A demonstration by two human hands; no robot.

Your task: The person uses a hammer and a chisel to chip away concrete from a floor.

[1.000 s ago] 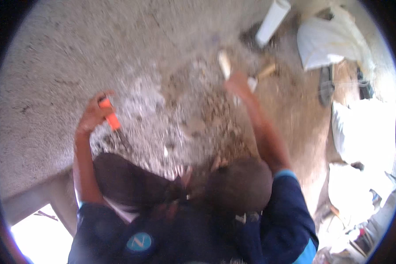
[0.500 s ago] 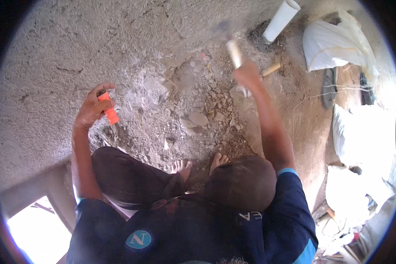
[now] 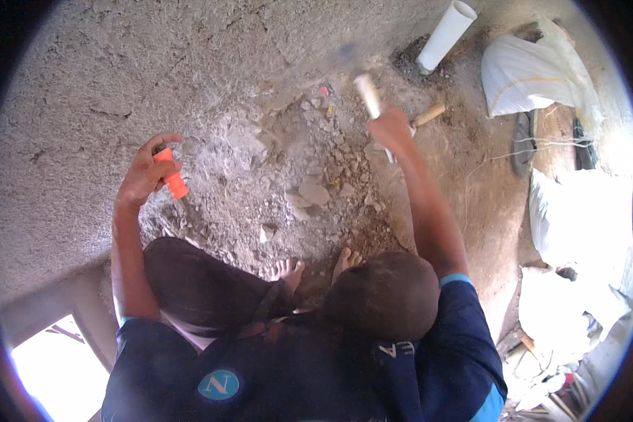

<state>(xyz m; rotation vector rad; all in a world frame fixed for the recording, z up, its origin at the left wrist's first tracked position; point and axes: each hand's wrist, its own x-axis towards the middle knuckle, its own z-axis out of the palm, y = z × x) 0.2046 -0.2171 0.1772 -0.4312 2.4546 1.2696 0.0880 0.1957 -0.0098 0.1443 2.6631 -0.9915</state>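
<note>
left hand (image 3: pixel 144 176) grips orange-handled chisel (image 3: pixel 172 179) | right hand (image 3: pixel 390 130) hammer (image 3: pixel 366 95), blurred | rubble floor (image 3: pixel 309 190)

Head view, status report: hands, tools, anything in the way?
Left hand gripping orange-handled chisel, tip down in broken concrete. Right hand holding hammer raised. Loose rubble between them; bare feet close below.

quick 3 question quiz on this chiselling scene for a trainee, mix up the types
1. True or false: the left hand grips an orange-handled chisel.
2. Multiple choice: the hammer in the right hand is A) raised above the rubble, B) lying on the ground, C) leaning on the white pipe.
3. Fill in: the person's bare feet rest at the edge of the ____.

Key: 1 true; 2 A; 3 rubble.
</note>
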